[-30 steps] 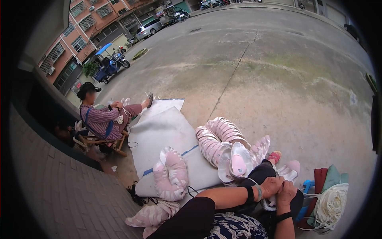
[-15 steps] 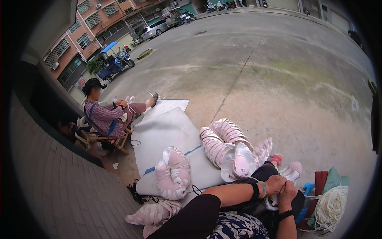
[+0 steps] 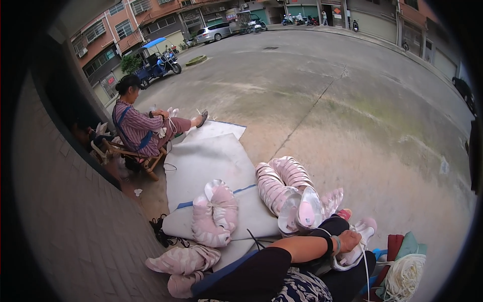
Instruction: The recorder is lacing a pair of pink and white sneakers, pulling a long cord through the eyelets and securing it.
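Over my lap, my left hand (image 3: pixel 348 241) is closed at the opening of a pink-and-white shoe (image 3: pixel 369 229); its fingertips are partly hidden. A thin white lace (image 3: pixel 366 274) hangs from this shoe down to the lower edge. My right hand is out of the picture. Beyond my knee lie two long rows of nested pink-and-white shoes (image 3: pixel 292 171), with pale soles facing me. Another curled, tied bundle of such shoes (image 3: pixel 215 214) rests on the white sheet (image 3: pixel 211 156). More shoes (image 3: pixel 183 259) lie by my left leg.
A coil of white laces (image 3: pixel 405 274) lies beside red and green cloth (image 3: pixel 415 244) at my right. On the left a co-worker (image 3: pixel 138 118) sits in a bamboo chair (image 3: pixel 146 163), hands at a lace. A brick wall (image 3: pixel 85 211) runs along the left; a blue three-wheeler (image 3: pixel 158 65) stands beyond.
My right hand, which met my left at the shoe, has left the picture downward. A lace now trails down from the shoe. The whole view has shifted slightly.
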Demonstrator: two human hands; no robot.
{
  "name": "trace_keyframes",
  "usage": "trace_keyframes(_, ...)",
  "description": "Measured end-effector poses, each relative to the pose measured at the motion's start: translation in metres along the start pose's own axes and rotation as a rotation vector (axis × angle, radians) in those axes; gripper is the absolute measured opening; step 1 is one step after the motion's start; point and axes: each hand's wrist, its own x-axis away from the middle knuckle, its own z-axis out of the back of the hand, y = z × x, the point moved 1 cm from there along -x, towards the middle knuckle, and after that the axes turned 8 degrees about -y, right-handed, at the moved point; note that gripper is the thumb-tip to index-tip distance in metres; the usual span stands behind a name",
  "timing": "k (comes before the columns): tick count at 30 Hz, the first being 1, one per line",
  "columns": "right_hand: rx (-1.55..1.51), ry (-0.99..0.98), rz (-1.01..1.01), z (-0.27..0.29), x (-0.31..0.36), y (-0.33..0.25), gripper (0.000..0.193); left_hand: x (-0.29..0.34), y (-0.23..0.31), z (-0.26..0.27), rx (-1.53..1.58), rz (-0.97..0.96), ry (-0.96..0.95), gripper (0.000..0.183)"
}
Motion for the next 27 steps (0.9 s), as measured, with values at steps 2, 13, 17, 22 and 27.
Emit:
trace_keyframes(2,-0.026,-0.207,-0.346,-0.011,0.04,0.049,0.028,0.001,0.005,-0.002,-0.003,-0.006,0.01,0.018)
trace_keyframes(13,-0.303,-0.187,0.177,0.051,-0.065,-0.076,0.029,-0.011,0.011,0.006,0.027,0.198,-0.173,0.03)
trace_keyframes(17,-0.338,-0.278,0.232,0.047,-0.111,-0.086,0.026,-0.006,0.012,0.008,0.124,0.249,-0.122,0.03)
trace_keyframes(22,-0.343,-0.338,0.324,0.054,-0.107,-0.109,0.022,0.0,0.019,0.014,0.217,0.15,-0.113,0.031)
trace_keyframes(27,-0.448,0.056,0.306,0.015,-0.13,-0.109,0.014,-0.004,0.008,0.013,0.329,0.112,0.056,0.018)
